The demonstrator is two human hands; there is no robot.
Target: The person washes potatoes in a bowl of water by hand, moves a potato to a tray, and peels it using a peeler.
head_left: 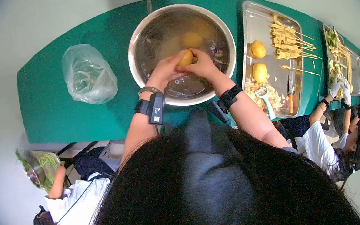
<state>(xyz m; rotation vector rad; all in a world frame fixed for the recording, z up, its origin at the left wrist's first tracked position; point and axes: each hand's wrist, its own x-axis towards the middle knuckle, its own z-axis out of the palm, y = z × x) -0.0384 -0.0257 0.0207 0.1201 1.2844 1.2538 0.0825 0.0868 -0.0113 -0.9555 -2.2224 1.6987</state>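
Both my hands are over a large metal basin point(134, 58) of cloudy water. A yellow potato point(186, 58) is between them. My left hand point(167, 70) wraps it from the left, and the fingers of my right hand point(203, 64) close on its right side. Farther back in the basin, another potato point(192, 40) sits in the water. Small dark and pale bits float around it. Part of the held potato is hidden by my fingers.
A crumpled plastic bag point(89, 75) lies left on the green table point(47, 105). To the right, a metal tray point(245, 50) holds two potatoes point(258, 60), skewers point(285, 39), pale slices, a peeler point(266, 101) and an orange-handled knife point(290, 95). Gloved co-workers stand further right; another person is at left.
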